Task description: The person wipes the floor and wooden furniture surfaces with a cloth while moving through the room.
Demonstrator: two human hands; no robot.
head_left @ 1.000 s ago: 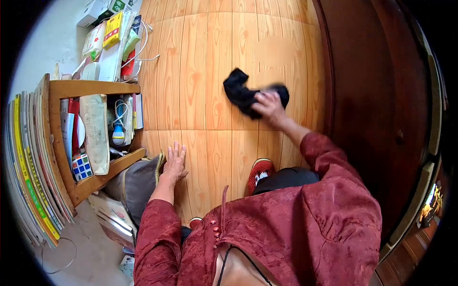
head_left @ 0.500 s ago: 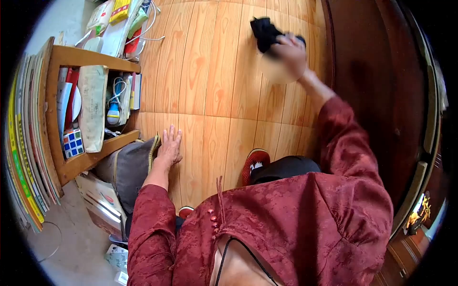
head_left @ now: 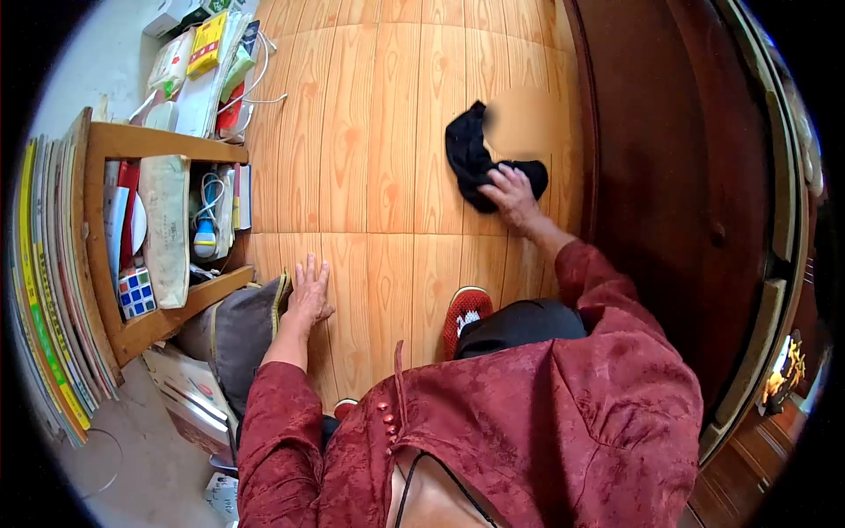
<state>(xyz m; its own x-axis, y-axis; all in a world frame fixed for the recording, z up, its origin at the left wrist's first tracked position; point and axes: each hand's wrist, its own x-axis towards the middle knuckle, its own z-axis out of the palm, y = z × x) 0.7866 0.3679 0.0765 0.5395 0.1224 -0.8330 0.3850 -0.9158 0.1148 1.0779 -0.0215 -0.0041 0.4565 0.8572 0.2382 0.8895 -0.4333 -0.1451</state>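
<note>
A bunched black cloth (head_left: 475,163) lies on the wood-patterned floor (head_left: 352,167), right of the middle. My right hand (head_left: 518,198) is on its near right part, fingers bent over the fabric and pressing it against the floor. My left hand (head_left: 308,295) holds nothing. Its fingers are spread, pointing away from me, beside the edge of a dark grey bag (head_left: 246,330). Whether the left palm touches the floor I cannot tell.
A wooden shelf (head_left: 167,132) with books, a puzzle cube (head_left: 136,293) and a blue-and-white bulb (head_left: 204,238) stands at left. Dark wooden furniture (head_left: 669,158) lines the right side. My red shoe (head_left: 466,317) is on the floor. A blurred patch covers floor beside the cloth.
My right hand has drawn the black cloth nearer to me across the floor, and the cloth is spread out more. My left hand keeps its place beside the bag. The view has shifted slightly.
</note>
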